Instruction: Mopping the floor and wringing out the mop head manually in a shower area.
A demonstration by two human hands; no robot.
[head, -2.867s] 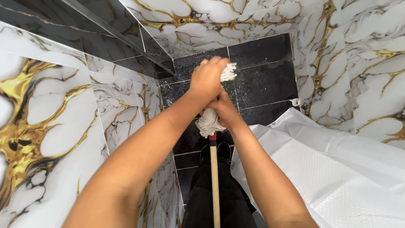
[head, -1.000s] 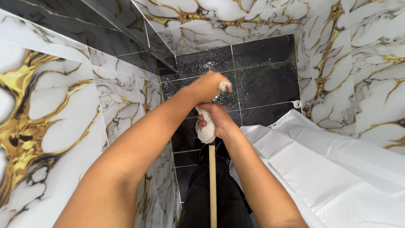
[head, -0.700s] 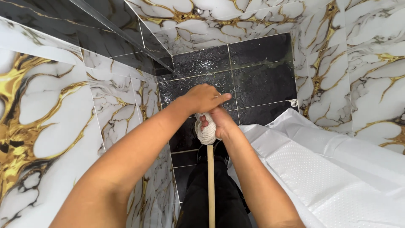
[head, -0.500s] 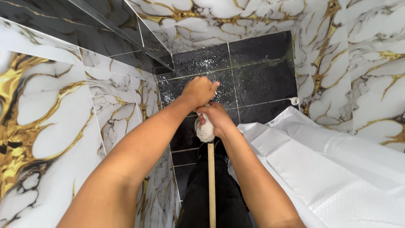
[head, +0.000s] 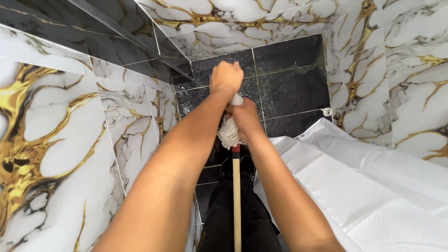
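On the left stood a wall [head: 56,140] of white tiles with gold and black swirls. It ran from the near edge to the far corner. A thin metal bar [head: 135,39] crossed the dark tiles high on that wall.

In the middle, far down, lay the floor [head: 289,88], made of black tiles that looked wet and shiny.

The left hand [head: 226,78] was over that floor, a little left of the middle. It was closed tight in a fist around the top of the mop strings [head: 229,130]. A bit of white string peeked out just under the fist.

The right hand [head: 243,119] was just below and nearer, touching the left hand. It was squeezed shut on the same strings, lower down. The loose white strings hung out on the left side of this hand in a soft clump.

Under the strings was a small red collar [head: 236,148]. From there the wooden stick [head: 236,200] came straight toward the near edge, between the two arms. It stood in front of dark trousers [head: 238,224].

On the right lay a white curtain [head: 364,196] with tiny bumps on it, bunched in big folds, near the right arm. A small round drain [head: 327,111] sat on the floor just past the curtain's far edge. Behind it rose another white and gold wall [head: 401,79].
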